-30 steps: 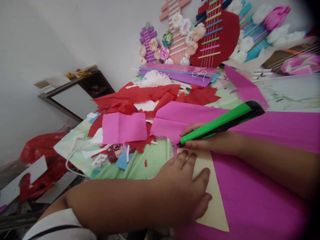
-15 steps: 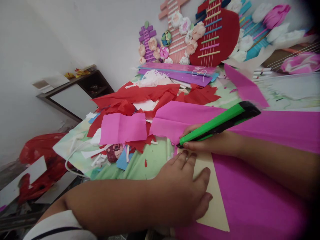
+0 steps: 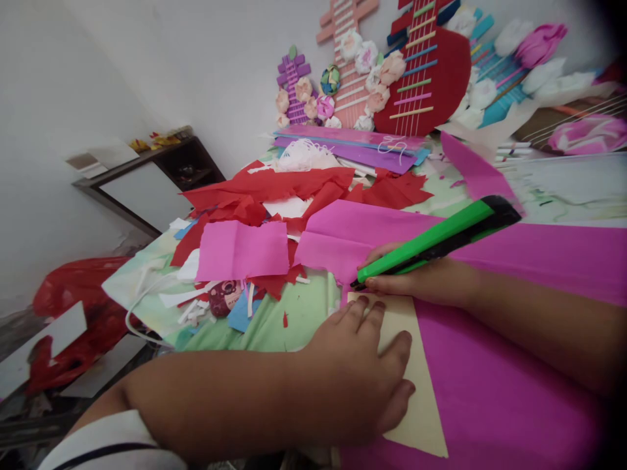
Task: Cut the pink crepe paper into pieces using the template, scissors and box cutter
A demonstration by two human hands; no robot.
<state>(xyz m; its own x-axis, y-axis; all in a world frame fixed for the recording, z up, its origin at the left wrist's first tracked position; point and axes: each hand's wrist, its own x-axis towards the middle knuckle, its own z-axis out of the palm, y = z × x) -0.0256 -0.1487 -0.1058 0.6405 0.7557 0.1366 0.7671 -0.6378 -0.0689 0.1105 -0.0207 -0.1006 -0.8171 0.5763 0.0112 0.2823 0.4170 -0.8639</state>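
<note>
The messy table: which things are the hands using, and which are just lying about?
Seemingly in use:
green cutter, in the right hand
cream card, under the left hand
large magenta paper, under the card

Probably just lying about:
red paper scraps
white string
small pink paper piece

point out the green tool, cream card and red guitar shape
Green tool (image 3: pixel 431 239), head view, middle of its green side
Cream card (image 3: pixel 420 412), head view, its uncovered lower part
Red guitar shape (image 3: pixel 448 72), head view, its wide body
</note>
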